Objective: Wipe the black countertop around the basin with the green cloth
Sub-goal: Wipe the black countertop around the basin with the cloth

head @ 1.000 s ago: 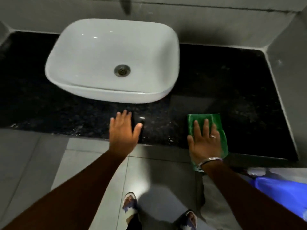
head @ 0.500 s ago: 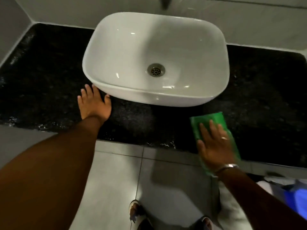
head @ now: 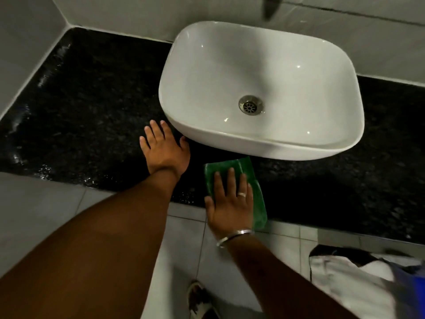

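There is one white ceramic basin (head: 271, 72), a rounded rectangle with smooth glossy walls, and it stands on one black speckled stone countertop (head: 92, 107). In the bottom of the basin I see one round metal drain (head: 251, 105) with small holes. The countertop looks grainy, and small wet glints shine along its left side and front edge. Pale grey tiles cover the wall (head: 128, 12) behind it and the floor (head: 46, 203) below it.

The person uses two bare hands. The left hand (head: 166, 150) lies flat on the countertop with its fingers spread wide, and it holds nothing; its thumb is just beside the front left corner of the basin. The right hand (head: 230, 201) is also flat and open, and its palm presses on one green cloth (head: 250, 171). This hand has one silver ring (head: 242, 194) on a finger and one thin metal bracelet (head: 234, 236) at the wrist.

The green cloth is folded to a long shape and looks a little shiny. It lies on the front part of the countertop, just in front of the basin, and its near end hangs over the front edge.

On the floor I see one patterned shoe (head: 202, 300), and at the lower right some white fabric (head: 345, 279), blurred.
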{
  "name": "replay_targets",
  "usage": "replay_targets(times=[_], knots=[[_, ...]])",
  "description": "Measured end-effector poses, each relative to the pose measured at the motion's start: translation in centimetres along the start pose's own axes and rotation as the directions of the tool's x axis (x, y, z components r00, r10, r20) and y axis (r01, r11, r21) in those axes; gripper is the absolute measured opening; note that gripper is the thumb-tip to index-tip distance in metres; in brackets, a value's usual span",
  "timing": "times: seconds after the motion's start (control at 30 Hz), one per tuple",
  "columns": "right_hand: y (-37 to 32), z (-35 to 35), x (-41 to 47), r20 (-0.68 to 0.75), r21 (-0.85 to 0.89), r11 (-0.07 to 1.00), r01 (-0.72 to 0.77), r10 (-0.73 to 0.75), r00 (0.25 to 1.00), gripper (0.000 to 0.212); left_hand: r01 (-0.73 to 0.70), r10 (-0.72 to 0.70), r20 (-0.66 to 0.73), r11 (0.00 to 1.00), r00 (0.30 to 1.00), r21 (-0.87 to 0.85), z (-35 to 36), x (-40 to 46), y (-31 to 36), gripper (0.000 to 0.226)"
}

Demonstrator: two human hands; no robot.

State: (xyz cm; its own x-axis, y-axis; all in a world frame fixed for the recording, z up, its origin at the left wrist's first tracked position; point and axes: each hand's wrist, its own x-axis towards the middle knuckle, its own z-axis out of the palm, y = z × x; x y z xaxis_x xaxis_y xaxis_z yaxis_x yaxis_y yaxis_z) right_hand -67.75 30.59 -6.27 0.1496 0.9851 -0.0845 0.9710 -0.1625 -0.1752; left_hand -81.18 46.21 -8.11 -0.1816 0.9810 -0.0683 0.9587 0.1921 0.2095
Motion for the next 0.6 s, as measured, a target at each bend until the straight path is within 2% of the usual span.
replay_targets(times=[0.07,0.13,0.23,0.3,0.37,0.43,0.6], knots=[[1.9,-0.1,-0.1,0.035,-0.03,0.991,0.13,-0.129,0.991,0.065,-0.01,0.01,-0.002,1.0,1.0,0.0,-0.2,0.0,0.1,0.077],[7.3,-0.9,-1.4,0.056,-0.058,0.987,0.152,-0.149,0.987,0.062,-0.004,0.004,0.016,1.0,1.0,-0.012,-0.5,-0.1,0.2,0.077],[18.1,-2.9,-3.2,0.038,-0.162,0.985,-0.061,0.068,0.997,0.06,0.005,-0.004,0.022,1.0,1.0,-0.017,-0.5,-0.2,0.3,0.077],[22.1,-4.2,-3.7,0.045,-0.161,0.966,-0.202,0.212,0.976,0.066,0.006,-0.006,0.015,1.0,1.0,-0.015,-0.3,-0.2,0.3,0.077],[21.8,-4.3,-3.2,0.039,-0.096,0.936,-0.338,0.343,0.938,0.068,0.003,-0.003,0.004,1.0,1.0,-0.014,0.0,-0.1,0.3,0.077],[18.9,-3.7,-2.4,-0.008,-0.049,0.914,-0.402,0.402,0.916,0.069,-0.001,0.001,-0.007,1.0,1.0,-0.017,0.2,0.0,0.2,0.077],[10.6,-2.3,-0.4,0.044,-0.029,0.958,-0.285,0.286,0.957,0.071,-0.015,0.016,0.011,1.0,1.0,-0.008,-0.4,-0.2,0.1,0.074]])
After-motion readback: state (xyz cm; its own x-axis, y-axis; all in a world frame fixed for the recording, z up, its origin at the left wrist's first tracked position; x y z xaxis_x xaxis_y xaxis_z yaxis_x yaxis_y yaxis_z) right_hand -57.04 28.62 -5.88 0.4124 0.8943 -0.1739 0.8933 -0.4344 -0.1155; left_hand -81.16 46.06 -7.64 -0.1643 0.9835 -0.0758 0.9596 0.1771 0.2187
